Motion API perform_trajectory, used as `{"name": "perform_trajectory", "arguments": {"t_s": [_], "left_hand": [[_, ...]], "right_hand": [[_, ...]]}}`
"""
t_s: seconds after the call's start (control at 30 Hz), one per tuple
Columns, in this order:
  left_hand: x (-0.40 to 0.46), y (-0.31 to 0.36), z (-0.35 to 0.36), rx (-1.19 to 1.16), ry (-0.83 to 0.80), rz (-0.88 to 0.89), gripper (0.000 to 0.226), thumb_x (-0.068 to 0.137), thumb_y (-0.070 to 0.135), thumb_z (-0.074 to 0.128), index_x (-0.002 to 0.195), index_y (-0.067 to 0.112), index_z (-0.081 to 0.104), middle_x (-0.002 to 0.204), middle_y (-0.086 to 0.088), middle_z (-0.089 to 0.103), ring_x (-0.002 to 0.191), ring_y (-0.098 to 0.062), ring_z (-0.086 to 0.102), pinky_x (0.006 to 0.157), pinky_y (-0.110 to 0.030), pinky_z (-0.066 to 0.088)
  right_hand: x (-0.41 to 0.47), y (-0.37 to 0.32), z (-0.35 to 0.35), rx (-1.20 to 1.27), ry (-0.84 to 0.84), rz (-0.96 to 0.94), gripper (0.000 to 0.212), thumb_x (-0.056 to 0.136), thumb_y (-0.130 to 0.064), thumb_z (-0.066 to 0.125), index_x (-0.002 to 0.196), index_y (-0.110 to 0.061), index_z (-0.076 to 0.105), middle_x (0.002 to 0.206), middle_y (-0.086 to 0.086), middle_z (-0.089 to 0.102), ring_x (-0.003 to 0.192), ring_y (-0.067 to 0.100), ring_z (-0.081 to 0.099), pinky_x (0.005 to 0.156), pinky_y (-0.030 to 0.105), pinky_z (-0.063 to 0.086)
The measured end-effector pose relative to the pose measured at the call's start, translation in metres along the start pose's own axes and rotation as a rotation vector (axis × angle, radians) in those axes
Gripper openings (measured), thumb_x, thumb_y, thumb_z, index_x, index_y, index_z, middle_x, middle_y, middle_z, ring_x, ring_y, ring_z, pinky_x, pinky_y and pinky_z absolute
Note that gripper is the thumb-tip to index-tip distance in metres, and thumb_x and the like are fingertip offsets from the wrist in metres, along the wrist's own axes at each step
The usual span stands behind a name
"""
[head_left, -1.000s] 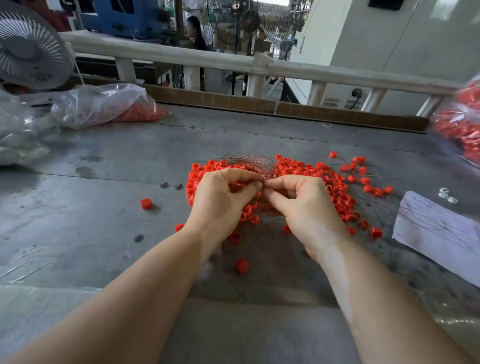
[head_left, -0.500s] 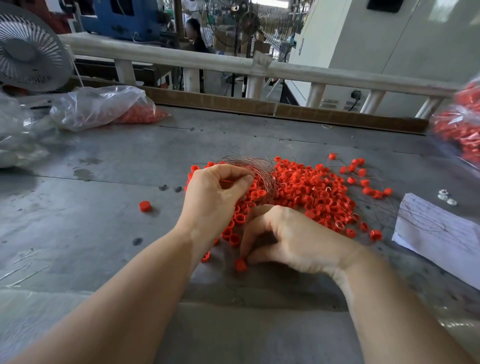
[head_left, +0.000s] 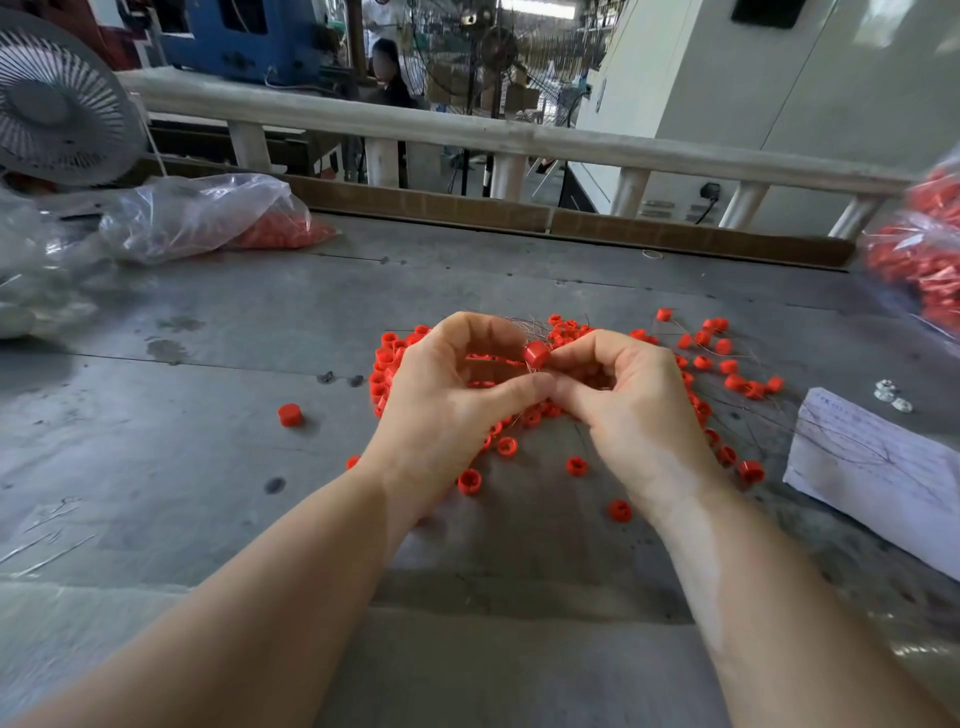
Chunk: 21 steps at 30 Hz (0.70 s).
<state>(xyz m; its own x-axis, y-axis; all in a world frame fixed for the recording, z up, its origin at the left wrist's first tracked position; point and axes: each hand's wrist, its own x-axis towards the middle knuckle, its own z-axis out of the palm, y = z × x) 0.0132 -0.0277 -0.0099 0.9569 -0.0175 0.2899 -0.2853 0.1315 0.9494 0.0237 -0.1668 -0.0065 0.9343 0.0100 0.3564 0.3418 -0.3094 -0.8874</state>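
Observation:
A heap of small red plastic caps (head_left: 696, 364) lies on the grey table (head_left: 208, 441), mixed with thin wires. My left hand (head_left: 447, 395) grips a bundle of thin wires (head_left: 524, 325) whose tips stick up behind its fingers. My right hand (head_left: 628, 405) pinches one red cap (head_left: 536, 354) at its fingertips, held against the wires just above the heap. The two thumbs touch below that cap. Loose caps lie near my wrists, such as one cap (head_left: 469, 481) and another cap (head_left: 619, 510).
A single red cap (head_left: 290, 414) sits apart at the left. Clear plastic bags (head_left: 208, 213) with red parts lie at the back left, another bag (head_left: 919, 260) at the right edge. A white paper sheet (head_left: 878, 467) lies at the right. A fan (head_left: 57, 98) stands at the far left.
My right hand picked a cap from the table near my wrists and rose to meet the left hand at the wires. The left hand stayed on the wire bundle.

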Motion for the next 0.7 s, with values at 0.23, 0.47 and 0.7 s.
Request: {"name": "perform_trajectory", "arguments": {"t_s": [0.23,0.47,0.7], "left_hand": [[0.0009,0.0009,0.0005,0.166,0.09,0.091,0.018,0.076,0.008,0.073,0.093,0.014,0.073,0.089,-0.002,0.074,0.087,-0.013,0.07,0.086,-0.028,0.054],[0.0005,0.0008,-0.0003,0.232,0.081,0.165,0.018,0.079,0.008,0.07,0.092,0.021,0.072,0.087,0.012,0.072,0.084,0.0,0.068,0.08,-0.016,0.051],[-0.0019,-0.0008,0.0007,0.275,0.032,0.23,0.022,0.08,0.003,0.069,0.087,0.024,0.07,0.079,0.02,0.068,0.079,0.008,0.065,0.072,-0.006,0.046]], "right_hand": [[-0.0021,-0.0011,0.0045,-0.01,-0.025,-0.065,0.015,0.075,-0.014,0.076,0.07,-0.023,0.067,0.061,-0.01,0.065,0.059,0.0,0.055,0.062,0.017,0.047],[-0.0016,-0.0049,-0.0009,0.302,-0.106,-0.021,0.028,0.071,-0.017,0.072,0.097,-0.025,0.068,0.093,-0.006,0.068,0.08,0.006,0.062,0.072,0.017,0.048],[-0.0053,-0.0062,0.0063,0.319,-0.073,-0.085,0.025,0.063,-0.022,0.073,0.089,-0.022,0.072,0.086,-0.007,0.074,0.085,0.006,0.068,0.077,0.018,0.05]]}}
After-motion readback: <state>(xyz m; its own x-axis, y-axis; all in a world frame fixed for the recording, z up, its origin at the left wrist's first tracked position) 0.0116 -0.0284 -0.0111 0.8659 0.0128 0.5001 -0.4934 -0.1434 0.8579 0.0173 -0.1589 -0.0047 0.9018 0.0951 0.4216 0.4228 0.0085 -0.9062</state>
